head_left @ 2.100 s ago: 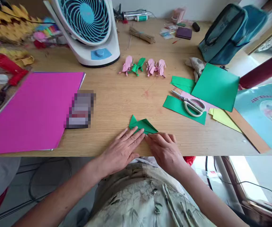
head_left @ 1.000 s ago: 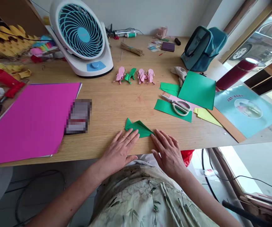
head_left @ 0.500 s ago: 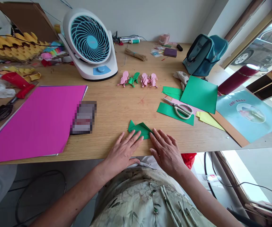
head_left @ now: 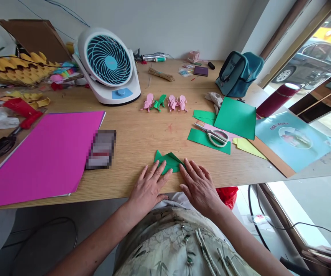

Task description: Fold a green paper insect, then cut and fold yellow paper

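A folded piece of green paper [head_left: 169, 160] lies near the front edge of the wooden table [head_left: 142, 134], one flap standing up in a peak. My left hand [head_left: 149, 184] rests flat with its fingers spread, the fingertips pressing on the paper's left and lower part. At the paper's right end my right hand [head_left: 198, 184] lies with fingers stretched out, its fingertips touching the corner. Part of the paper is hidden under my fingers. Beyond it stand small folded-paper figures, pink ones [head_left: 172, 102] and a green one [head_left: 160, 102], in a row.
White-handled scissors [head_left: 217, 138] lie on green paper [head_left: 194, 138] to the right, near a large green sheet [head_left: 237, 117]. On the left are magenta paper [head_left: 44, 153] and a blurred-out dark object [head_left: 101, 149]. A fan [head_left: 110, 65], teal bag [head_left: 238, 74] and red bottle [head_left: 277, 100] stand farther back.
The camera view has tilted and turned slightly, so everything sits a little lower and further left. Both hands keep their places on the green paper.
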{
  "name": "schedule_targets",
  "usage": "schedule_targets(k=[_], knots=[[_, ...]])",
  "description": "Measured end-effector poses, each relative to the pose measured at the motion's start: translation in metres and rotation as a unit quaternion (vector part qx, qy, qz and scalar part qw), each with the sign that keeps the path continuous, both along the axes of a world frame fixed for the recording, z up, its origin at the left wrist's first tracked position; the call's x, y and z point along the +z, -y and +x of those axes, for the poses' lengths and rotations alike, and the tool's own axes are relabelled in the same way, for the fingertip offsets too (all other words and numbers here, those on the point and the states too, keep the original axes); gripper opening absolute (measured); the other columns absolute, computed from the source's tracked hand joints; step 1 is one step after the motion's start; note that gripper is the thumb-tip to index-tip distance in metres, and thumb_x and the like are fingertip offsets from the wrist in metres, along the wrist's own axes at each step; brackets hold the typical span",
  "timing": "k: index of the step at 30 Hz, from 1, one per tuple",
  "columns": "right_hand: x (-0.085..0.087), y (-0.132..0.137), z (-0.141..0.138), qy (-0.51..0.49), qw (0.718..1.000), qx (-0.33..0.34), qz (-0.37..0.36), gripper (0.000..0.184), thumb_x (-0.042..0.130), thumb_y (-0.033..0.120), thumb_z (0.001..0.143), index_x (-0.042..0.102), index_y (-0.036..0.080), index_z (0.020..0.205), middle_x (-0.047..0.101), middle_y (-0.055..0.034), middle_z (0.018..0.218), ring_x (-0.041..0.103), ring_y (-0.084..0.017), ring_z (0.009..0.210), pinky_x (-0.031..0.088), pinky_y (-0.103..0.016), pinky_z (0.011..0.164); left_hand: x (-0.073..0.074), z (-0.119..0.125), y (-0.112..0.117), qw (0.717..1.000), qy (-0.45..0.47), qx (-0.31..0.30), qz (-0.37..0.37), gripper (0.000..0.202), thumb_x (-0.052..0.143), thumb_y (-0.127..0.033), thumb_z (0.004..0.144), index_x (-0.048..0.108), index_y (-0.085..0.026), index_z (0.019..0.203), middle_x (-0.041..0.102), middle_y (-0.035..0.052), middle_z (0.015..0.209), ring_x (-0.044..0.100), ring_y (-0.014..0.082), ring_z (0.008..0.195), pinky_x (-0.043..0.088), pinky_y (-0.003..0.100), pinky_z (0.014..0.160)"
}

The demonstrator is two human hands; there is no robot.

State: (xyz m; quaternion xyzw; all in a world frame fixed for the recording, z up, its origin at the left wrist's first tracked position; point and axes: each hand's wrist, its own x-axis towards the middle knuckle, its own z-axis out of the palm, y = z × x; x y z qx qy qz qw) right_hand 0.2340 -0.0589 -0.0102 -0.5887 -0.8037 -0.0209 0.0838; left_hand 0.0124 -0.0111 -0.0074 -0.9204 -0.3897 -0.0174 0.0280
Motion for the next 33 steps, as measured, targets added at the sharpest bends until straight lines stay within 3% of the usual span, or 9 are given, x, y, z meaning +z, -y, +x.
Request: schedule_targets(k=[4, 8, 14, 20, 27, 33], knots=[[-0.001, 0.001, -0.002, 0.002, 1.000, 0.000, 0.006, 0.060, 0.038, 0.044, 0.102, 0.031, 0.016, 0.155, 0.023, -0.0142, 0.163, 0.023, -0.030, 0.150, 0.026, -0.048, 0.116, -0.003, -0.001, -0.001, 1.000, -0.001, -0.006, 0.012, 0.083, 0.063, -0.059, 0.084, 0.031, -0.026, 0.154, 0.025, 0.0076, 0.163, 0.026, 0.0309, 0.149, 0.032, 0.053, 0.117], [-0.002, 0.002, -0.006, -0.003, 1.000, -0.005, 0.013, 0.058, 0.041, 0.045, 0.101, 0.032, 0.026, 0.155, 0.018, -0.0162, 0.164, 0.023, -0.032, 0.150, 0.029, -0.051, 0.114, -0.005, 0.000, -0.002, 1.000, -0.003, 0.000, 0.019, 0.082, 0.061, -0.060, 0.086, 0.032, -0.025, 0.154, 0.027, 0.0086, 0.162, 0.027, 0.0303, 0.149, 0.032, 0.053, 0.117], [-0.011, 0.002, -0.009, -0.002, 0.999, -0.018, 0.027, 0.057, 0.042, 0.043, 0.101, 0.030, 0.030, 0.155, 0.018, -0.0153, 0.164, 0.023, -0.032, 0.150, 0.031, -0.053, 0.114, -0.013, 0.015, 0.007, 0.998, 0.004, 0.039, 0.046, 0.094, 0.067, -0.067, 0.076, 0.030, -0.031, 0.154, 0.030, 0.0173, 0.160, 0.029, 0.0399, 0.146, 0.035, 0.059, 0.111], [-0.019, 0.000, -0.008, 0.005, 0.999, -0.014, 0.045, 0.060, 0.047, 0.041, 0.099, 0.028, 0.030, 0.156, 0.016, -0.0145, 0.165, 0.022, -0.033, 0.150, 0.032, -0.053, 0.114, -0.021, 0.019, 0.012, 0.997, 0.019, 0.053, 0.060, 0.095, 0.063, -0.068, 0.078, 0.025, -0.029, 0.156, 0.030, 0.0196, 0.159, 0.030, 0.0413, 0.146, 0.035, 0.059, 0.110], [-0.027, 0.002, -0.011, 0.011, 0.997, -0.032, 0.074, 0.062, 0.039, 0.046, 0.101, 0.032, 0.014, 0.154, 0.022, -0.0156, 0.163, 0.023, -0.030, 0.150, 0.026, -0.051, 0.118, -0.027, 0.017, 0.012, 0.994, 0.029, 0.065, 0.081, 0.083, 0.048, -0.064, 0.089, 0.030, -0.016, 0.155, 0.027, 0.0144, 0.162, 0.025, 0.0358, 0.149, 0.032, 0.057, 0.113], [-0.027, 0.002, -0.012, 0.017, 0.996, -0.032, 0.087, 0.062, 0.037, 0.047, 0.102, 0.031, 0.015, 0.155, 0.024, -0.0146, 0.162, 0.023, -0.029, 0.150, 0.028, -0.051, 0.117, -0.029, 0.015, 0.012, 0.992, 0.034, 0.070, 0.100, 0.077, 0.046, -0.059, 0.092, 0.031, -0.016, 0.155, 0.028, 0.0109, 0.162, 0.024, 0.0324, 0.149, 0.033, 0.053, 0.114]])
